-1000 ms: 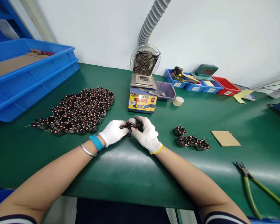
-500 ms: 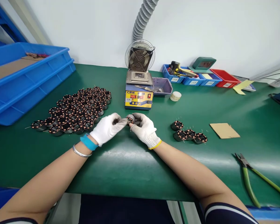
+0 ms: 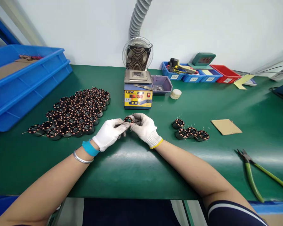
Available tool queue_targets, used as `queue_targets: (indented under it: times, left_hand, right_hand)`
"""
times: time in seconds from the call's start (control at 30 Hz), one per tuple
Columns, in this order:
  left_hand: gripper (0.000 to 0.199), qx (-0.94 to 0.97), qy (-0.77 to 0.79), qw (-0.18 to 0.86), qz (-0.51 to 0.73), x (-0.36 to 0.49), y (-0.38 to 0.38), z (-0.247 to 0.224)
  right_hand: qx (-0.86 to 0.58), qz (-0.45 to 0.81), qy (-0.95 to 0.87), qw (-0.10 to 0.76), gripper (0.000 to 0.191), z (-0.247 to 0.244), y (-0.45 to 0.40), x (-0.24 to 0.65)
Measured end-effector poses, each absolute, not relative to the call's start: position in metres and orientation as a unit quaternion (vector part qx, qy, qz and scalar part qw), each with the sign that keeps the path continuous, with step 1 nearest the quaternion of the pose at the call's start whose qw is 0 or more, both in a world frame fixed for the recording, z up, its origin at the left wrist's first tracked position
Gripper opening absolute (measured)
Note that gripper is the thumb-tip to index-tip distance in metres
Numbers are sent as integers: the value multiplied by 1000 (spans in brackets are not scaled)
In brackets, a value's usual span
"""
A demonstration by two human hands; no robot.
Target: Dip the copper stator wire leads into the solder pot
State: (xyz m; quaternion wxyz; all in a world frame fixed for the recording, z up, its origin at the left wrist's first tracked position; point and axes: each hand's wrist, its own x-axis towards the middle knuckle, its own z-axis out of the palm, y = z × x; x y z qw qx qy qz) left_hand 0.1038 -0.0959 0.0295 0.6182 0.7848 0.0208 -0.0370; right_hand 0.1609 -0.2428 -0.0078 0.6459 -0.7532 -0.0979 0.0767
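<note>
In front of the solder pot (image 3: 138, 97), a copper-wound motor stator (image 3: 129, 119) is held slightly above the green bench, its ring opening tilted toward me. My right hand (image 3: 145, 129), in a white glove with darkened fingertips, grips it from the right. My gloved left hand (image 3: 109, 133) is closed, thumb and fingers pinched at the stator's lower left edge; any wire between them is too small to see. Many similar stators (image 3: 77, 113) stand packed together to the left. Several more stators (image 3: 192, 132), thin wire ends upright, stand to the right.
Stacked blue bins (image 3: 30, 84) stand at the left. Behind the pot is a fan (image 3: 138, 58) under a grey duct (image 3: 139, 18). A purple tray (image 3: 163, 89), a round white container (image 3: 175, 94), a cardboard piece (image 3: 226, 127) and green-handled pliers (image 3: 251, 179) lie rightward.
The stator has tilted so its ring opening shows more. My left fingers have shifted from its left side to its lower edge. The view has moved slightly.
</note>
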Motion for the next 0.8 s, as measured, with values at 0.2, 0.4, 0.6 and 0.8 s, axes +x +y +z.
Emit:
queue_targets:
  times: [0.2,0.4,0.6,0.8]
  left_hand:
    - [32,648,101,745,123,107,-86,29]
    - [45,717,110,682,91,123,-95,-1]
    - [30,907,-48,404,110,118,-111,-12]
    - [29,933,-86,336,92,118,-111,-13]
  right_hand:
    - [-739,66,-93,664,34,-7,-244,166]
    - [-770,-20,-120,627,45,13,-254,191]
    - [-906,-194,-181,330,37,91,-259,275]
    - [-963,-201,-172,48,38,142,-237,343]
